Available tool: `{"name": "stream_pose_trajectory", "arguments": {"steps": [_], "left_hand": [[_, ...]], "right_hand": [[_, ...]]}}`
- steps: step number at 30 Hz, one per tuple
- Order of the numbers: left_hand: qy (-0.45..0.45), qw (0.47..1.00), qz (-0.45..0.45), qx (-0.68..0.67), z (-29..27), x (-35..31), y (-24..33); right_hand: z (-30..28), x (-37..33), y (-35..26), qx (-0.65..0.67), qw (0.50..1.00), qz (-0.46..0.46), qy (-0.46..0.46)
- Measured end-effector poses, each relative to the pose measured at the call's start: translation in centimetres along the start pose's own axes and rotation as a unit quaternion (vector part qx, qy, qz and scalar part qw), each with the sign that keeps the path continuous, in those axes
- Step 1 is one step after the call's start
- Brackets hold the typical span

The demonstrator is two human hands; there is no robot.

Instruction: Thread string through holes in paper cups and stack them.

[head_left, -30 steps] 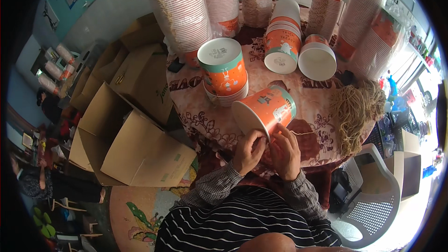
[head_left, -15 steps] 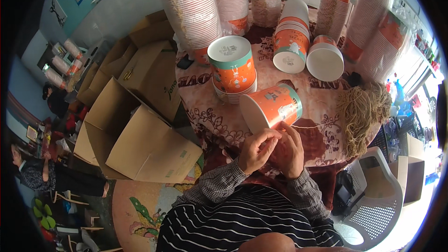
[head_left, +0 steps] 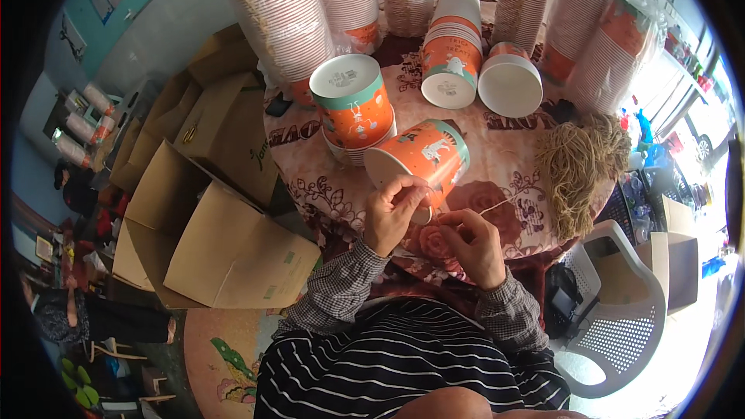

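An orange paper bucket (head_left: pixel 431 154) with a green base band lies on its side, its open mouth toward my left hand (head_left: pixel 394 216). That hand is closed in a pinch at the bucket's near rim; what lies between the fingertips is partly hidden. Just to the right, my right hand (head_left: pixel 475 242) is closed, thumb against fingers, on a thin pale string (head_left: pixel 498 203) that trails off to the right. Behind them stands a short stack of upside-down paper buckets (head_left: pixel 353 112). A tangled bundle of tan strings (head_left: pixel 578 171) hangs over the table's right edge.
Tall plastic-wrapped bucket stacks (head_left: pixel 272 23) line the back of the cloth-covered table (head_left: pixel 310 167). More buckets (head_left: pixel 450 66) lie in the middle. Open cardboard boxes (head_left: pixel 233 248) stand at the left, a grey plastic chair (head_left: pixel 621 334) at the right. Another person (head_left: pixel 116 316) is far left.
My hands have come apart, the right one now lower and to the right of the left. The bucket has rolled, showing a different printed figure. The whole view has shifted slightly.
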State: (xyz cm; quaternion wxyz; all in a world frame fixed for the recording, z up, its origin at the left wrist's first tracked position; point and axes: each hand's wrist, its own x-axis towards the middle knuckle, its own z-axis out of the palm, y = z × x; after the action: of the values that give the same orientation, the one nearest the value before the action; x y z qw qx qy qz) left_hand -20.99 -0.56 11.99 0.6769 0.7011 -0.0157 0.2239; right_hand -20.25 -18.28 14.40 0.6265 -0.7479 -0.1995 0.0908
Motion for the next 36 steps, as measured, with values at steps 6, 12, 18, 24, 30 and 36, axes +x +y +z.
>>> {"name": "stream_pose_trajectory", "arguments": {"steps": [6,12,18,24,30,36], "left_hand": [[-0.018,0.997,-0.046,0.052,0.1,-0.1,1.7],[-0.08,0.993,0.022,0.083,-0.3,-0.7,1.8],[-0.132,0.986,-0.09,0.035,-0.3,0.2,3.4],[-0.123,0.985,-0.114,-0.041,-0.9,0.5,3.4],[-0.117,0.977,-0.154,-0.086,-1.0,0.7,3.4],[-0.135,0.979,-0.143,-0.052,-1.5,0.9,2.5]], "right_hand": [[-0.9,1.0,-2.3,-0.169,0.954,-0.247,-0.009],[-1.0,4.1,-1.6,-0.077,0.971,-0.224,0.001],[-1.4,5.6,1.1,0.112,0.986,-0.109,-0.051],[-1.2,3.8,2.3,-0.118,0.913,-0.377,0.106],[-1.3,4.7,2.1,-0.308,0.795,-0.523,0.012],[-0.8,5.1,1.7,-0.269,0.798,-0.538,0.021]]}}
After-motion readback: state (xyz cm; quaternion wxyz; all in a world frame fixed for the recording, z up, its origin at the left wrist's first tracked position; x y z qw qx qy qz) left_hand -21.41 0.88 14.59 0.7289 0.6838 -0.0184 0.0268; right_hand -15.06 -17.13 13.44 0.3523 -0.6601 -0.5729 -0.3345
